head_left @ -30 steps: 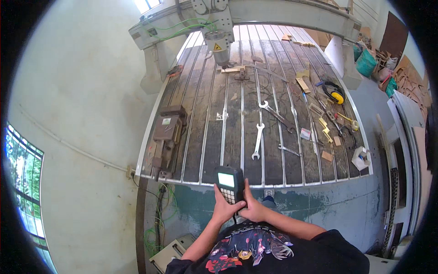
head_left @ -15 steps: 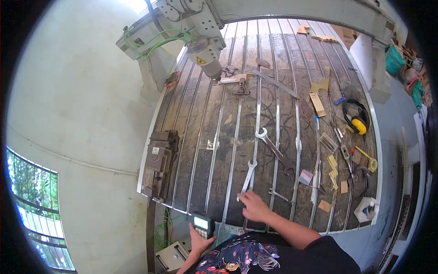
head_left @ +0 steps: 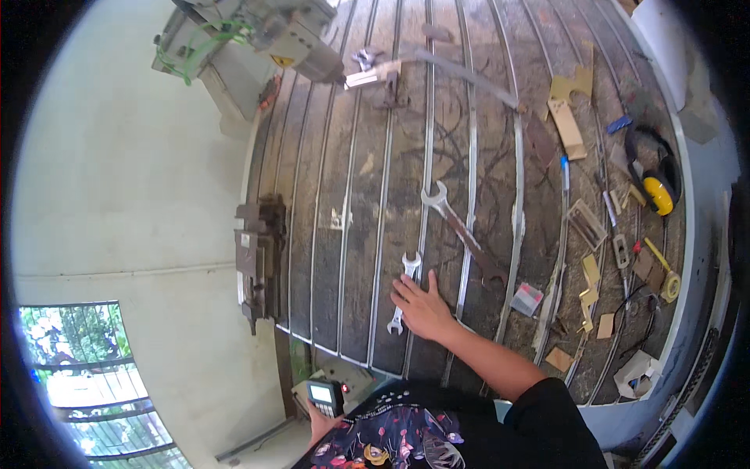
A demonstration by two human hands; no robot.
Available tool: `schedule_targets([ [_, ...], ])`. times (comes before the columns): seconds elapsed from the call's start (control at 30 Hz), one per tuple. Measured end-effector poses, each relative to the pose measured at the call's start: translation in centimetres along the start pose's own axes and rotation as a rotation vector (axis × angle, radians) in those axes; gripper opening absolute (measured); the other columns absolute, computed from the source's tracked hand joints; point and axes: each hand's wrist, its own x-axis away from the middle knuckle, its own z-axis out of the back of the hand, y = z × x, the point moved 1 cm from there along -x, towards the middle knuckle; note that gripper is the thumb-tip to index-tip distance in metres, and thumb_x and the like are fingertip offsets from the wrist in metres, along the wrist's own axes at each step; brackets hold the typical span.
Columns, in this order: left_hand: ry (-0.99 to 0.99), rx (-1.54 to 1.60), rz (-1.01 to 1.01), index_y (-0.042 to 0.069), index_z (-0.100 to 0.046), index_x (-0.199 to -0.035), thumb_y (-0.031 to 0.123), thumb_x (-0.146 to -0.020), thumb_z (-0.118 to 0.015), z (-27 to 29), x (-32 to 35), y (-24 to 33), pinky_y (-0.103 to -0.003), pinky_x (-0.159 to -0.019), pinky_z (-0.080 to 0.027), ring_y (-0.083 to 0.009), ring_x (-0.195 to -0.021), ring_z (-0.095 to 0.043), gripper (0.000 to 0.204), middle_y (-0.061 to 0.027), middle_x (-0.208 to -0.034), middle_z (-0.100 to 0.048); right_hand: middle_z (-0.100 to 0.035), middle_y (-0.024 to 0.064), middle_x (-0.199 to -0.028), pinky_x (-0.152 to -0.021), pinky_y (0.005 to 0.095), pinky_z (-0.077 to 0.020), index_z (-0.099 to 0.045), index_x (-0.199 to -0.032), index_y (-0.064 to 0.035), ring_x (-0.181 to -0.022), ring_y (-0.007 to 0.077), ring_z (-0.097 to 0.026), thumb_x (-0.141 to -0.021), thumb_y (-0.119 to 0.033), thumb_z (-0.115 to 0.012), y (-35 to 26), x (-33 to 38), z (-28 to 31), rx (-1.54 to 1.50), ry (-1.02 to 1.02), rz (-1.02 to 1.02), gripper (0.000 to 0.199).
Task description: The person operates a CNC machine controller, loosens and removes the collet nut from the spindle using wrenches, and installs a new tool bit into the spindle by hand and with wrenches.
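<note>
My left hand [head_left: 323, 423] grips a dark handheld controller [head_left: 323, 396] with a lit screen and keys, low beside the table's near edge. Spread over the middle of a silver double open-end wrench [head_left: 411, 264] is my right hand [head_left: 426, 310], palm down and fingers apart. Both jaws of that wrench show beyond the hand, and its shank is partly hidden. A larger wrench [head_left: 461, 227] with a brown, rusty handle lies just beyond, slanting to the right.
A machine spindle [head_left: 308, 55] hangs over the far left of the slotted table [head_left: 359, 289]. A dark vise [head_left: 260, 262] sits at the left edge. Yellow-cupped earmuffs [head_left: 658, 191], a tape roll [head_left: 670, 287], wood scraps [head_left: 567, 129] and a white box [head_left: 638, 374] lie along the right.
The view has tilted and moved closer. My right hand has moved from the wrench's near end onto its middle, with fingers spread. The controller stays in my left hand, now lower and farther left.
</note>
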Motion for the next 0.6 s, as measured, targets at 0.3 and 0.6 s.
schedule_targets([
  [0.3,-0.058,-0.290,-0.040,-0.008,-0.007,-0.130,0.021,-0.048,-0.078,-0.2,-0.9,6.5,-0.034,-0.095,-0.033,-0.0289,-0.111,-0.040,0.112,-0.0211,-0.120,-0.035,-0.038,0.0097,-0.130,-0.097,0.0652,-0.0126,-0.051,-0.114,-0.0055,-0.127,0.0219,-0.027,-0.079,-0.014,-0.044,-0.3,-0.1,-0.3,-0.057,-0.005,-0.068,0.036],
  [0.6,-0.112,-0.173,-0.074,-0.008,-0.005,-0.131,0.021,-0.047,-0.079,-0.5,-0.2,3.5,-0.035,-0.099,-0.027,-0.0320,-0.117,-0.034,0.115,-0.0238,-0.124,-0.031,-0.036,0.0113,-0.132,-0.096,0.0655,-0.0128,-0.048,-0.115,-0.0057,-0.127,0.0241,-0.026,-0.078,-0.012,-0.045,-1.7,0.6,-0.5,0.026,0.004,-0.096,0.038],
])
